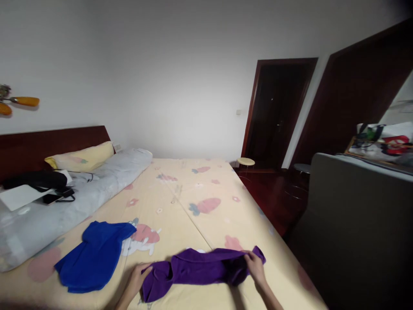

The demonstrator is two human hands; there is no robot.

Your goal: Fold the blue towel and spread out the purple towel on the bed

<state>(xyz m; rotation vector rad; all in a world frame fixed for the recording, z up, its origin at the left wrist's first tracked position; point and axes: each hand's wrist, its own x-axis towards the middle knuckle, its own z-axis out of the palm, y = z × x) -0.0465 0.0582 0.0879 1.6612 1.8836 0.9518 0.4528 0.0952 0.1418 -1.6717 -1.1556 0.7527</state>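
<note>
A purple garment [200, 269] lies bunched in a long strip across the near part of the bed. My left hand [138, 277] grips its left end, fingers closed on the cloth. At the strip's right end, my right hand [254, 266] pinches the fabric near a small flap. A blue garment [95, 256] lies spread flat to the left, apart from both hands.
The bed has a pale yellow sheet [193, 193] with carrot prints. A rolled grey quilt [64, 202] with dark items and a white sheet on it runs along the left by the headboard. A grey cabinet [355, 215] stands right. Two stools [245, 162] stand near dark doors.
</note>
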